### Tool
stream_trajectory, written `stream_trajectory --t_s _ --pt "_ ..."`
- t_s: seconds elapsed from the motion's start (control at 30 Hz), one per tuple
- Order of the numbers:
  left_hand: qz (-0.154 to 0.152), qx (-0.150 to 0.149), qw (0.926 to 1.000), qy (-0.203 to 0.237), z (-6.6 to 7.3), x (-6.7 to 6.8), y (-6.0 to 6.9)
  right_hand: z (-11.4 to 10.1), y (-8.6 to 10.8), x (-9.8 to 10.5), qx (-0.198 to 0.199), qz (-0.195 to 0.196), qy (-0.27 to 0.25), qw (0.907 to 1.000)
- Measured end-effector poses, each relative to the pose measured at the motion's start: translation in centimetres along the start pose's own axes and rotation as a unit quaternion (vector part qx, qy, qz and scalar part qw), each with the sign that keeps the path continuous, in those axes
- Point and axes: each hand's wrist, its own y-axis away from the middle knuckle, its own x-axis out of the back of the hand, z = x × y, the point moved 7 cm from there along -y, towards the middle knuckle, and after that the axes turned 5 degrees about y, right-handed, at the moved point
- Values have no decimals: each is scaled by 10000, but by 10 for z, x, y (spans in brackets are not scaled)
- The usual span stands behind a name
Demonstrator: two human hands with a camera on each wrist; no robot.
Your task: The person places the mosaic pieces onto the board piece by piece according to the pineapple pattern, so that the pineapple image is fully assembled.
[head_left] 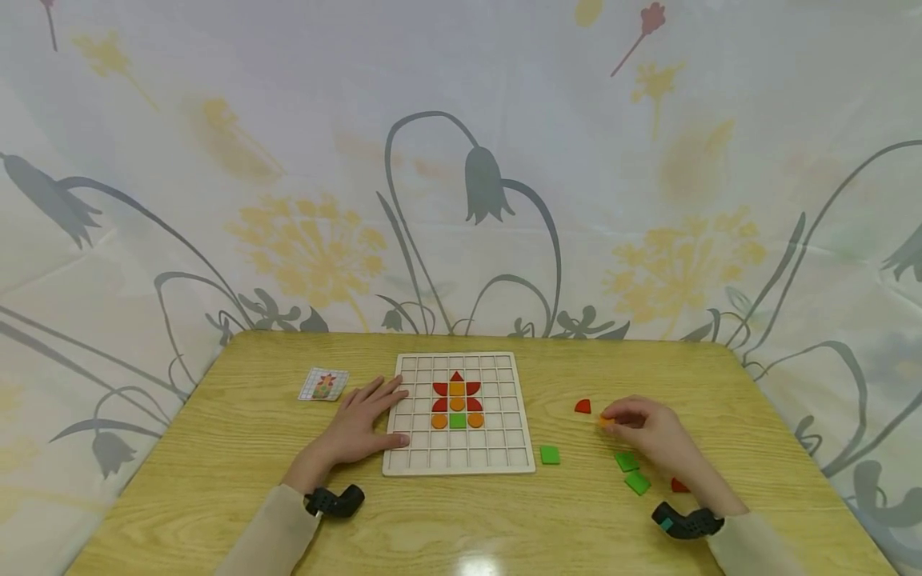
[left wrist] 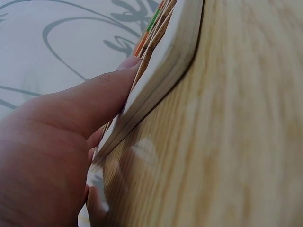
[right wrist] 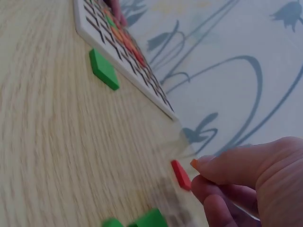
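My left hand (head_left: 353, 428) rests on the left edge of a white gridded board (head_left: 504, 458), fingers spread and thumb on the rim. Red, orange and green tiles form a symmetrical figure on the board, with a red triangle (head_left: 457, 376) on top and a green square (head_left: 458, 421) low in the middle. Right of the board, my right hand (head_left: 655, 436) pinches a small orange tile (right wrist: 194, 163) between thumb and fingertips. Most of that tile is hidden, so its shape is unclear. A red quarter-circle tile (head_left: 583, 406) lies just left of those fingertips.
One loose green square (head_left: 551, 455) lies by the board's right edge. Two more green tiles (head_left: 637, 482) lie below my right hand, and a red tile (head_left: 680, 486) is partly covered by it. A small pattern card (head_left: 323, 385) lies left of the board. A flowered curtain hangs behind the table.
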Motion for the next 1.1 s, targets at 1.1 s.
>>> stream_trajectory --t_s 1.1 --pt "60 0 9999 93 3 2 1 -125 -48 -151 1671 -744 -513 9818"
